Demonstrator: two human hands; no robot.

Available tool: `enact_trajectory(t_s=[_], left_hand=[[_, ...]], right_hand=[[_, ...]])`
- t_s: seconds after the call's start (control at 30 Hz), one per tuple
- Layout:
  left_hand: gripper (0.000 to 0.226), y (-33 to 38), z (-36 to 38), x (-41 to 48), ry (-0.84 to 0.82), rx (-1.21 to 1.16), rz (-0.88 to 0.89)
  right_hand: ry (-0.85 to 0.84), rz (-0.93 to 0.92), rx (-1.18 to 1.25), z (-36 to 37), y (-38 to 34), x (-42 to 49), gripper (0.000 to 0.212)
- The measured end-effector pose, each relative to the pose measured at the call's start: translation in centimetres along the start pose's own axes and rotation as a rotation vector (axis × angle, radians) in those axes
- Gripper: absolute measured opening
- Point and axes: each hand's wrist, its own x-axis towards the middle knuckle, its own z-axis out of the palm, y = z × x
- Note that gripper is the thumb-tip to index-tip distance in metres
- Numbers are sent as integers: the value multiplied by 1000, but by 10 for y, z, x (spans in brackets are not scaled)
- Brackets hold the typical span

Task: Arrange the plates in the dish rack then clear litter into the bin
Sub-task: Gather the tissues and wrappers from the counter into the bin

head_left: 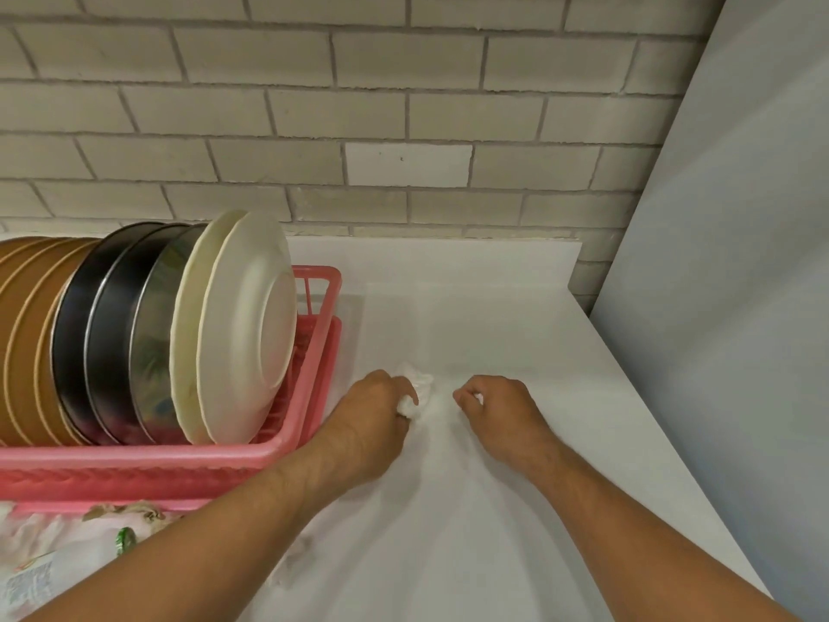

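A pink dish rack (pixel 287 446) stands at the left of the white counter (pixel 493 509). On edge inside it stand several brown plates (pixel 31 343), dark metal plates (pixel 112 334) and white plates (pixel 242 325). Just right of the rack, my left hand (pixel 372 410) grips a crumpled white tissue (pixel 417 390) on the counter. My right hand (pixel 498 408) rests on the counter beside it with its fingers curled round a small white scrap that barely shows.
A bin lined with a pale bag (pixel 67 558) holding wrappers and litter sits below the rack at the lower left. A grey brick wall (pixel 403 127) backs the counter. A grey panel (pixel 740 307) closes the right side.
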Motion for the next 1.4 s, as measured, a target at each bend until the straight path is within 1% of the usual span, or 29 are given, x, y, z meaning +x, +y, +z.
enact_trajectory(t_s=[0.03, 0.07, 0.13, 0.2, 0.27, 0.3, 0.33, 0.37, 0.4, 0.47, 0.53, 0.6, 0.7, 0.77, 0.83, 0.87, 0.9, 0.97, 1.03, 1.07, 1.1, 1.17, 1.23, 1.33, 1.4], left_hand=[[25, -2, 2, -3, -34, 28, -16], [33, -3, 4, -7, -82, 53, -41], [41, -6, 7, -14, -154, 92, -77], [36, -10, 7, -19, -195, 125, -76], [28, -13, 5, -22, -185, 124, -85], [26, -15, 5, -23, -181, 111, -95], [26, -15, 5, -25, -181, 104, -102], [27, -16, 6, -27, -186, 110, -108], [26, -16, 8, -28, -188, 121, -105], [20, -20, 13, -32, -182, 127, -103], [13, -25, 16, -36, -176, 102, -106], [21, -29, 16, -40, -191, 70, -99], [30, -35, 15, -45, -217, 76, -19], [28, -37, 13, -50, -233, 65, 14], [22, -41, 10, -54, -215, 16, 56], [17, -43, 8, -57, -196, -3, 77], [14, -45, 5, -60, -172, -12, 96], [23, -50, -3, -69, -114, -19, 128], [28, -55, -12, -79, -83, -62, 152], [27, -58, -16, -84, -86, -82, 160], [25, -61, -19, -91, -97, -73, 166], [20, -70, -26, -102, -94, 41, 197], [21, -80, -31, -110, -66, 203, 225], [37, -88, -31, -119, -146, 422, 183], [39, -91, -26, -124, -159, 511, 143]], right_hand=[[-26, -28, -41, 3, -5, 4, 23], [-60, -67, -90, 6, -10, 8, 30], [-122, -160, -189, 11, -19, 18, 40], [-161, -226, -264, 14, -30, 24, 40], [-224, -218, -340, 18, -35, 26, 47], [-251, -199, -371, 21, -37, 25, 46], [-249, -192, -378, 26, -37, 24, 38], [-229, -193, -367, 30, -35, 21, 25], [-197, -205, -340, 34, -32, 19, 16], [-172, -220, -292, 37, -24, 13, 24], [-175, -218, -219, 35, -15, 6, 25], [-159, -213, -154, 31, -8, -2, 25], [-80, -170, -85, 24, -4, -11, 27], [-46, -133, -25, 20, -7, -17, 22], [-43, -122, 24, 19, -12, -25, 11], [-38, -117, 40, 19, -16, -30, 10], [-33, -108, 49, 21, -19, -34, 14], [-26, -103, 57, 25, -27, -43, 25], [-23, -100, 60, 31, -37, -54, 24], [-12, -94, 58, 34, -42, -60, 22], [9, -86, 61, 37, -47, -67, 25], [64, -56, 56, 45, -56, -84, 37], [94, -8, -3, 52, -66, -100, 48], [68, 37, -68, 65, -76, -121, 45], [53, 41, -78, 71, -80, -136, 39]])
